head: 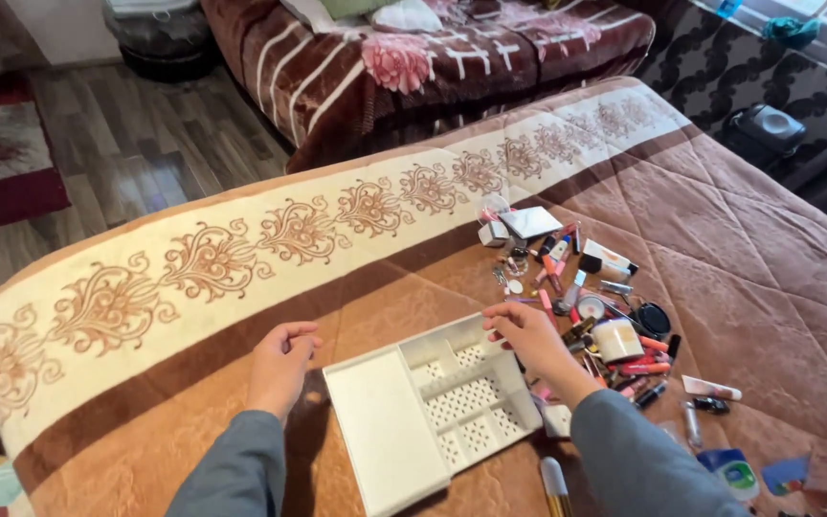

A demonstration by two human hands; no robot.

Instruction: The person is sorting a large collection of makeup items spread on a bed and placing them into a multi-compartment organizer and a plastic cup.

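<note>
Nearest the lens we see two grey sleeves (241, 469) reaching forward over a brown quilted bedspread (758, 278) with a cream ornamental border. Between them lies a white plastic organiser tray (428, 407), one long plain compartment on its left and several smaller perforated compartments on its right; it rests flat on the bedspread, turned at an angle to us. Our right hand (528, 340) sits at the far right corner of the tray, fingers bent and touching its rim; whether they actually pinch the rim or merely rest on it we cannot tell from this angle. Our left hand (281, 362) lies just left of the tray, apart from it, loosely curled with the fingers half folded and holding nothing. To the right of the tray spreads a scattered heap of cosmetics (591, 306): lipstick tubes, pencils, a round black compact (653, 318), a small white jar (616, 340) and a flat white case (530, 222) at the far end. A brush handle (555, 483) lies just below the tray's near edge. Beyond the bed stand a maroon striped sofa (413, 57) and a wooden floor (136, 144).
</note>
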